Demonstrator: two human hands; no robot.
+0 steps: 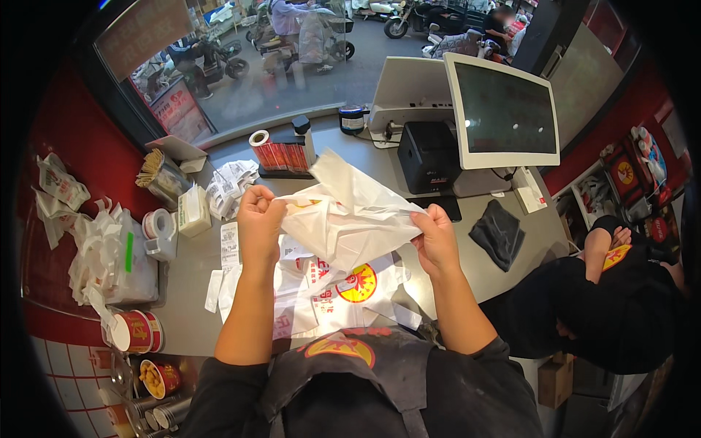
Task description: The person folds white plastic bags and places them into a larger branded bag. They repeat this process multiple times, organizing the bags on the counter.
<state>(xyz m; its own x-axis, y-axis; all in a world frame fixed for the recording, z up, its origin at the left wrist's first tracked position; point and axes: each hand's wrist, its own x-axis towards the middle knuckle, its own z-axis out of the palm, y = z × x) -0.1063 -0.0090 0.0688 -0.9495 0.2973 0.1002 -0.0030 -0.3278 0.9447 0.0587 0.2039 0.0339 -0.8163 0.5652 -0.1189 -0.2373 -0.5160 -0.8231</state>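
A thin white plastic bag (350,219) is stretched between my two hands above the counter. My left hand (261,212) pinches its left edge, with the fingers curled closed. Its right edge is pinched by my right hand (435,232) between thumb and fingers. The bag is creased, and one corner sticks up at the top. Directly below lie flat white printed bags (387,281) with red lettering and a round red and yellow logo. Paper slips (229,244) lie left of them, beside my left forearm.
A monitor (507,113) and a black box-shaped device (429,157) stand at the back right, near a dark cloth (496,233). On the left are a tub of bags (135,255), a tape roll (158,225) and a stick holder (164,179). A co-worker (599,310) bends at the right.
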